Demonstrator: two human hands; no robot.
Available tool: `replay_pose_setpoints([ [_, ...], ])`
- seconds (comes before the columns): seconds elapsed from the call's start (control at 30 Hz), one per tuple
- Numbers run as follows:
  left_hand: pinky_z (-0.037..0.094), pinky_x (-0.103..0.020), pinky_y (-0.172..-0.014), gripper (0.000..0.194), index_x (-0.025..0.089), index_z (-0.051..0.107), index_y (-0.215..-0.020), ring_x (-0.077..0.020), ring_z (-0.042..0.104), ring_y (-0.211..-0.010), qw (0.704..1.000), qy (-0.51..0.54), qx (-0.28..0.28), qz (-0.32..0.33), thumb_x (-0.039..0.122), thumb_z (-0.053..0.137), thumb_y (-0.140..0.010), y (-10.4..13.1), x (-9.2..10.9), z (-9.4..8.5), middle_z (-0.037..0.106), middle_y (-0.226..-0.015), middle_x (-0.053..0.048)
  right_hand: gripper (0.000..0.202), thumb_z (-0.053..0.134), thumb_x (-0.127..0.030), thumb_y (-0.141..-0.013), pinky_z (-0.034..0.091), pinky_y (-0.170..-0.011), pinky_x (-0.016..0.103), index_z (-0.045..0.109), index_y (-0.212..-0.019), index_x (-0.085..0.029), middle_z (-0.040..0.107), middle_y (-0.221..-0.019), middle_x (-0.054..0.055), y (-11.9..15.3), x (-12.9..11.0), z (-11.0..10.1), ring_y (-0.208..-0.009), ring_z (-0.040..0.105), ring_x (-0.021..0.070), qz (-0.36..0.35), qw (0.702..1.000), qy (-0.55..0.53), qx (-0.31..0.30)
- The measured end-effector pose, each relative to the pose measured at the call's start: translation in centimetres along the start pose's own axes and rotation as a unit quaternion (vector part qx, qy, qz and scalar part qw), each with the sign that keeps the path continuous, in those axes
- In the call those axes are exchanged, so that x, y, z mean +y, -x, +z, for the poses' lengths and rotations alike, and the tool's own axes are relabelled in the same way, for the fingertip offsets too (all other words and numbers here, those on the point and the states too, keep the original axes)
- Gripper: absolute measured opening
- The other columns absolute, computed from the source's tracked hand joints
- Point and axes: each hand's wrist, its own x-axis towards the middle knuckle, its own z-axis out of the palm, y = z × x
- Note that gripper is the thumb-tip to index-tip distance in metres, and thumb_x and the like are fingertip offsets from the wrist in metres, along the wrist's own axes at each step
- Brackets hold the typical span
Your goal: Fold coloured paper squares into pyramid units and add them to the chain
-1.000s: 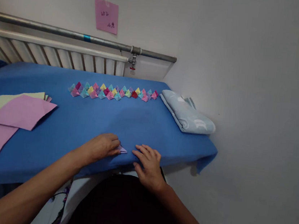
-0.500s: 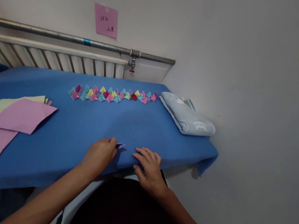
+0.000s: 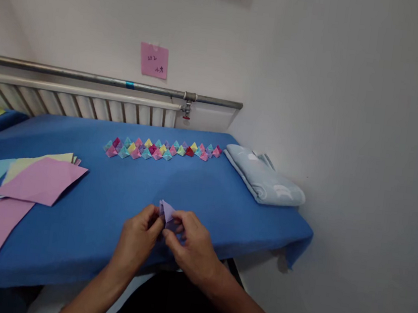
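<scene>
A small piece of folded purple paper point(image 3: 167, 211) is held up between my two hands, just over the front of the blue-covered table point(image 3: 109, 225). My left hand point(image 3: 141, 232) pinches its left side between thumb and fingers. On its right side, my right hand point(image 3: 192, 243) grips it with thumb and forefinger. The paper stands partly spread, with a pointed top; its lower part is hidden by my fingers. Farther back, several folded paper pieces point(image 3: 157, 154) in pink, blue, yellow, purple and red stand in close rows.
Sheets of pink paper point(image 3: 44, 179), with yellow and blue ones, lie at the left. A folded light blue cloth point(image 3: 263, 176) rests at the right end. Behind the table are a radiator point(image 3: 115, 111) and a metal pipe point(image 3: 156, 89); a pink note point(image 3: 154, 61) hangs on the wall.
My right hand has come from resting open on the table to grip the purple paper. The paper, flat in my left hand before, is now raised and spread. The view has tilted up.
</scene>
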Motion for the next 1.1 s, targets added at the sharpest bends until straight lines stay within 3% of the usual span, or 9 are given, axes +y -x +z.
replay_pose_setpoints([
  [0.33,0.042,-0.026,-0.059,0.013,0.021,0.055,-0.076,-0.0149,0.06,-0.061,0.999,-0.037,0.03,0.022,0.031,0.048,-0.082,-0.2,0.3,1.3,0.066,-0.07,0.0,0.036,0.045,-0.012,-0.083,0.05,-0.085,0.036,0.048,-0.118,-0.018,0.06,-0.103,0.01,-0.3,0.9,0.7,-0.095,0.057,0.0209,-0.042,0.998,0.049,-0.005],
  [0.67,0.04,-0.027,-0.058,0.014,0.021,0.052,-0.073,-0.0157,0.061,-0.06,0.994,-0.09,0.046,0.044,0.03,0.046,-0.084,-0.4,-0.6,1.8,0.065,-0.067,0.0,0.021,0.043,-0.011,-0.087,0.05,-0.079,0.031,0.055,-0.102,-0.018,0.065,-0.094,0.008,-0.9,2.3,1.5,-0.086,0.062,0.0193,0.012,0.996,0.081,-0.021],
  [0.93,0.048,-0.03,-0.067,0.015,0.022,0.058,-0.084,-0.0185,0.066,-0.069,0.997,-0.008,0.073,0.01,0.03,0.048,-0.076,-0.3,-0.9,2.1,0.07,-0.078,-0.002,0.026,0.042,-0.007,-0.084,0.047,-0.077,0.028,0.056,-0.102,-0.02,0.066,-0.091,0.006,-0.8,3.0,1.8,-0.084,0.063,0.0177,0.021,0.999,-0.008,0.024],
  [1.1,0.051,-0.033,-0.067,0.024,0.023,0.055,-0.098,-0.02,0.067,-0.073,0.995,0.079,0.053,-0.011,0.038,0.049,-0.081,0.1,-1.3,2.6,0.071,-0.086,-0.004,0.023,0.042,-0.01,-0.086,0.047,-0.077,0.027,0.057,-0.1,-0.021,0.066,-0.09,0.004,-0.7,2.7,1.9,-0.083,0.062,0.0161,0.024,0.996,-0.077,0.05],
])
